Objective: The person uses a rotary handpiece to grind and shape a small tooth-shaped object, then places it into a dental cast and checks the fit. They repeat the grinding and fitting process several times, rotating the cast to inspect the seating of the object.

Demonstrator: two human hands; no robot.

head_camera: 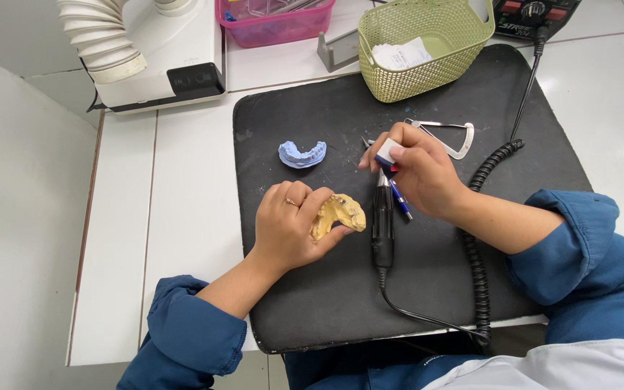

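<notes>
My left hand (pixel 289 225) grips a yellow dental cast (pixel 339 214) just above the black mat (pixel 341 289). My right hand (pixel 417 170) is closed on a small white and blue block (pixel 386 153) with a red tip, held over the mat. Under that hand lie a black rotary handpiece (pixel 382 224) with its cord and a blue pen (pixel 401 201). A blue dental impression (pixel 301 154) rests on the mat, left of my right hand and beyond my left. A white caliper gauge (pixel 451 137) lies behind my right hand.
A green mesh basket (pixel 427 65) with paper in it stands at the mat's far edge. A pink tray (pixel 276 25) and a white suction unit (pixel 160 58) with a ribbed hose sit at the back left. A coiled black cable (pixel 478 267) runs down the right.
</notes>
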